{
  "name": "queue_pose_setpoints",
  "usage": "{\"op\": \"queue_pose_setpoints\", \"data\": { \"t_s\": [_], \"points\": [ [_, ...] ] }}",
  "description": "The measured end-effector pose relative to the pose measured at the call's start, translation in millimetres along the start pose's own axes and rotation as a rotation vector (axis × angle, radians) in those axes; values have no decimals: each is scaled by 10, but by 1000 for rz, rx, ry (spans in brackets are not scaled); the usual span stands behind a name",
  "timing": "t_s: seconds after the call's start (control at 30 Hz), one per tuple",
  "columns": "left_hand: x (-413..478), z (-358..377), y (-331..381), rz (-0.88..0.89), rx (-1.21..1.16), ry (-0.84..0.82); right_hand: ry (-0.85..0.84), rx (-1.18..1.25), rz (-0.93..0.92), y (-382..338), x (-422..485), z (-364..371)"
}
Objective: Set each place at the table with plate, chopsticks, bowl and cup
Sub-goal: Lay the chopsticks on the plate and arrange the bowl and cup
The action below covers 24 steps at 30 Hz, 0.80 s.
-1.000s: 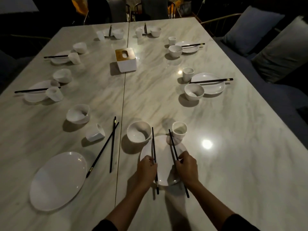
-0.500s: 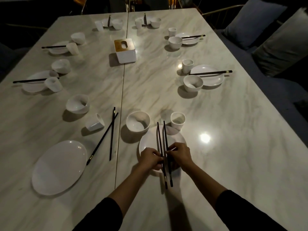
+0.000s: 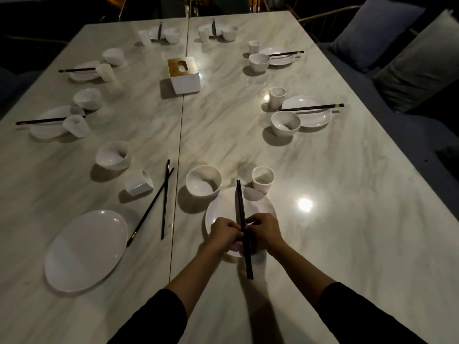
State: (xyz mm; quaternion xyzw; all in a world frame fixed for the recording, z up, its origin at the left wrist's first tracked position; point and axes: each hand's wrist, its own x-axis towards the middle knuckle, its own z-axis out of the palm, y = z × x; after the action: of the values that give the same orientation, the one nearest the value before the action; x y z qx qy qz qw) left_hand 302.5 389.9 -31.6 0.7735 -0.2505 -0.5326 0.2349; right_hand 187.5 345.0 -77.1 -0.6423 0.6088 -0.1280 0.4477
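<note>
A: Right, the near place, right half of the table [image 3: 323,219]. What's in hand?

B: The chopsticks [image 3: 240,204]. Two sticks side by side, touching, running lengthwise over the plate [image 3: 221,209]. Tips lie near the far rim, between the bowl [image 3: 203,181] and the cup [image 3: 262,178]. Butt ends overhang the near rim toward the person.

A: Hands?

B: Both busy. The left hand [image 3: 224,232] and right hand [image 3: 264,229] meet at the pair, one on each side. Fingers are curled, pinching the sticks over the near half of the plate. Can't tell whether the sticks rest on the plate or are held just above it.

A: Step, then?

B: My reading is squaring up the pair, the last item at this place. Bowl and cup stand upright just beyond the plate's far rim.

A: Next move?

B: Likely a release with the sticks even and parallel, and no knock to the cup close by the tips. The place to the left looks unfinished. Its oval plate [image 3: 85,250] is bare and the loose chopsticks [image 3: 164,202] lie crossed on the table beside it. A tipped cup [image 3: 138,182] lies on its side, with a second bowl [image 3: 113,155] beyond. That cup needs righting and those sticks gathering onto the plate.

A: Others?

B: Side and far places appear set.
</note>
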Motion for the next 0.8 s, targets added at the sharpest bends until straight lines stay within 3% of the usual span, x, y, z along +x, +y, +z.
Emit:
{"op": "queue_pose_setpoints", "data": {
  "t_s": [0.8],
  "points": [
    [-7,53,-61,37,-76,49,1,-1,-20,-31,-39,8]
  ]
}}
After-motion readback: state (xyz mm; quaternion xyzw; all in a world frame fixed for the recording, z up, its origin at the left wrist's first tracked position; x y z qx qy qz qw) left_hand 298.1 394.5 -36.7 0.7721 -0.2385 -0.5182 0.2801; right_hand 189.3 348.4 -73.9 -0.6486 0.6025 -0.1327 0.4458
